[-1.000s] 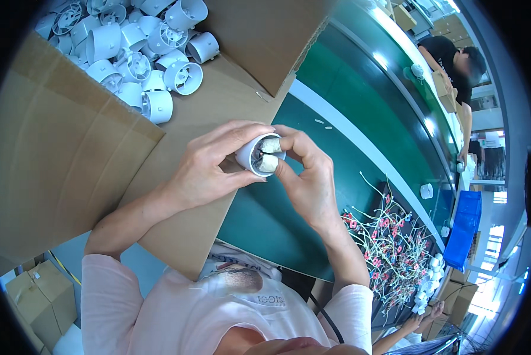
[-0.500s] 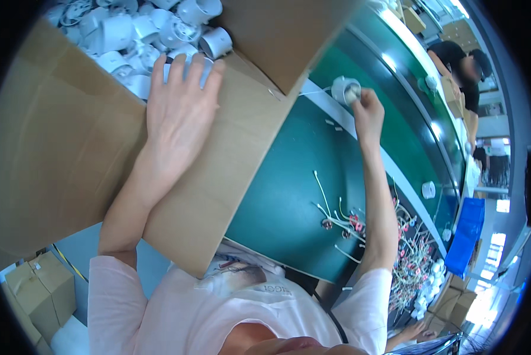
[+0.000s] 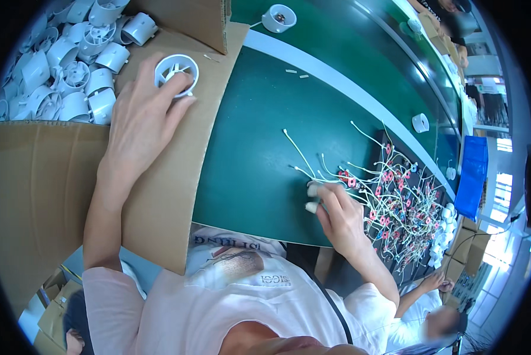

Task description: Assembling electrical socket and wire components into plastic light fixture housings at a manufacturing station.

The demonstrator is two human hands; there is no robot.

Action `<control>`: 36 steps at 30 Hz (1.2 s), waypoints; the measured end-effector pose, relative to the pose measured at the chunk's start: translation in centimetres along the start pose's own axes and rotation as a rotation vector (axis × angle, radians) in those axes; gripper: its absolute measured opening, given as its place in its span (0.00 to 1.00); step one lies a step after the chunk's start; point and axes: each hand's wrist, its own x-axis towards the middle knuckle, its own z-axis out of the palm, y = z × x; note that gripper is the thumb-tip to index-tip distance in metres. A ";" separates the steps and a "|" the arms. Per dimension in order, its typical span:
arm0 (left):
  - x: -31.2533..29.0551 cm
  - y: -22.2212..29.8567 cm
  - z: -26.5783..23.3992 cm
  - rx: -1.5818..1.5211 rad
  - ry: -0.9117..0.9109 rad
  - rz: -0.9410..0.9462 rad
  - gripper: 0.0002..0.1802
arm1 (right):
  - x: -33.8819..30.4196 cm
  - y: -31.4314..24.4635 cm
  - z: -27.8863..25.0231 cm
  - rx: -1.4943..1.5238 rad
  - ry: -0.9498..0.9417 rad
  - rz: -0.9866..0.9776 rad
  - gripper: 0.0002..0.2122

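Note:
My left hand [image 3: 141, 118] grips a white round plastic housing [image 3: 173, 70] with spokes inside, over the flap of a cardboard box. Its index finger reaches into the housing's opening. Low over the green table, my right hand [image 3: 341, 222] is open, thumb and index finger apart, with pale covers on the fingertips. Beside those fingers lie a few small wired parts [image 3: 348, 177] with red pieces and pale leads. A larger heap of such wired parts [image 3: 398, 207] fills a dark tray right of this hand. Another white housing [image 3: 279, 19], a wired part inside it, stands on the green conveyor.
Many white housings [image 3: 70, 71] fill the cardboard box [image 3: 46, 177] at the left. A pale rail [image 3: 336, 83] divides table from conveyor, which carries another white housing [image 3: 420, 123]. A blue bin [image 3: 471, 177] stands at right. Co-workers' hands [image 3: 434, 281] show at lower right; another person is at upper right.
My right hand has let go of the housing on the conveyor and come back to the wired parts. My left hand has drawn a housing from the box. The view has shifted.

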 end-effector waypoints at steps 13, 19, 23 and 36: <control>-0.2 2.7 -0.8 -0.762 -0.050 -0.191 0.30 | 3.3 1.5 3.1 -0.114 0.188 -0.077 0.12; -0.6 2.3 -0.5 -1.135 -0.145 -0.235 0.31 | 5.4 -0.3 1.4 0.555 0.443 -0.010 0.10; -0.5 2.3 -1.1 -1.246 -0.273 -0.265 0.32 | 6.3 -2.5 -1.5 0.594 0.430 -0.124 0.10; -0.9 3.2 -0.7 -0.941 -0.071 -0.237 0.36 | 8.7 -5.3 -1.6 0.162 0.422 -0.437 0.12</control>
